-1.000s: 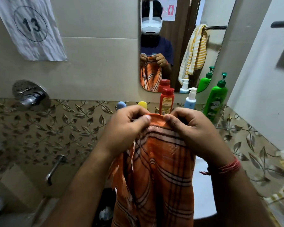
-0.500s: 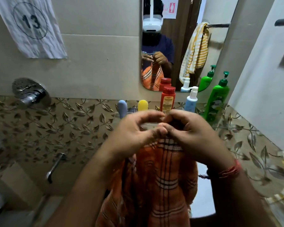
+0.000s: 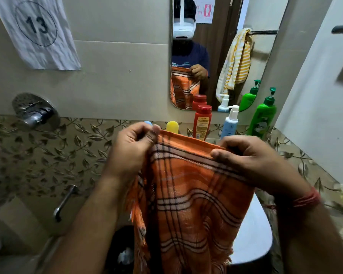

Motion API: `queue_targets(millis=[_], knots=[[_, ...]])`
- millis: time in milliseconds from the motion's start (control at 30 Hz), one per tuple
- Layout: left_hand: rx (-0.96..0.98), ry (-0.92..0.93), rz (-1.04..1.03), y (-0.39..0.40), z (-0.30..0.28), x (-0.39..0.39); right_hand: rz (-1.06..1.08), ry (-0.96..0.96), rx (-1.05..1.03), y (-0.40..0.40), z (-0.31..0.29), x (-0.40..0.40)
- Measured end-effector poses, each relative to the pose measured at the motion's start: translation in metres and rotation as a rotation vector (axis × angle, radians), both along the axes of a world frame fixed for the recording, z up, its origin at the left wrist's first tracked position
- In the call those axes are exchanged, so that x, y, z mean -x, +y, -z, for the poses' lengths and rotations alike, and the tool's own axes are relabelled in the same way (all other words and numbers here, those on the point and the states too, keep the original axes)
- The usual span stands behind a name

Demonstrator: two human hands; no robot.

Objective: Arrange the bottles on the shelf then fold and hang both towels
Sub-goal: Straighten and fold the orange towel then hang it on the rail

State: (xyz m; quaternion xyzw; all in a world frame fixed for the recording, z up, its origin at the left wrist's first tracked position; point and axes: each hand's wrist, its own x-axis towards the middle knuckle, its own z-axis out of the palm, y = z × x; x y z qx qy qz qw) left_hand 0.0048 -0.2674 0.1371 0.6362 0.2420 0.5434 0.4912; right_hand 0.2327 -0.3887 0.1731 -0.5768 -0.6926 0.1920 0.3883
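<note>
An orange checked towel (image 3: 188, 204) hangs in front of me, stretched along its top edge. My left hand (image 3: 133, 149) pinches its upper left corner, and my right hand (image 3: 251, 161) grips the upper right edge. Behind them, bottles stand in a row under the mirror: a blue-capped one mostly hidden by my left hand, a yellow one (image 3: 172, 126), a red one (image 3: 202, 122), a light-blue pump bottle (image 3: 230, 123) and a green pump bottle (image 3: 262, 117). A yellow striped towel (image 3: 237, 62) shows in the mirror, hanging on a bar.
A chrome tap knob (image 3: 35, 113) and a spout (image 3: 64, 202) sit on the left wall. A paper marked 13 (image 3: 38, 30) hangs top left. A white basin (image 3: 253, 234) lies below my right arm. The right wall (image 3: 315, 115) stands close.
My hands were together at the towel's top; now they have pulled apart sideways, spreading the top edge flat between them.
</note>
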Motion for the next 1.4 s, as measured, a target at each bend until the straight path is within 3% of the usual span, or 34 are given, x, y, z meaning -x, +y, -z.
queue_targets(millis=[167, 333, 433, 600, 767, 900, 967, 1100, 1167, 1300, 1400], knots=[[-0.028, 0.056, -0.091, 0.008, -0.005, 0.013, 0.08, 0.014, -0.074, -0.008, -0.005, -0.011], [-0.135, 0.361, 0.301, -0.011, -0.008, -0.006, 0.027, -0.074, -0.092, 0.0, -0.006, 0.015], [-0.301, 0.483, 0.365, -0.021, -0.007, -0.024, -0.015, -0.091, -0.103, 0.009, -0.001, 0.032], [-0.262, 0.382, 0.355, -0.019, -0.001, -0.026, 0.01, -0.019, -0.12, 0.013, 0.007, 0.032], [-0.133, 0.18, 0.104, -0.004, 0.006, -0.016, 0.059, 0.08, -0.09, 0.003, 0.004, 0.012], [-0.14, 0.143, 0.02, 0.003, 0.008, -0.011, 0.044, 0.138, -0.096, -0.003, 0.002, 0.001], [-0.146, 0.164, 0.012, 0.003, 0.009, -0.012, -0.002, 0.247, -0.091, -0.004, 0.005, 0.001], [-0.12, 0.179, -0.01, 0.006, 0.009, -0.012, -0.202, 0.641, -0.041, -0.005, 0.009, 0.002], [-0.104, 0.178, -0.011, 0.007, 0.01, -0.014, -0.331, 0.7, 0.039, -0.007, 0.01, 0.003], [-0.081, 0.206, -0.018, 0.004, 0.01, -0.018, -0.522, 0.565, 0.108, -0.009, 0.01, 0.007], [-0.101, 0.298, 0.029, -0.002, 0.008, -0.02, -0.3, 0.185, -0.107, -0.004, 0.007, 0.016]])
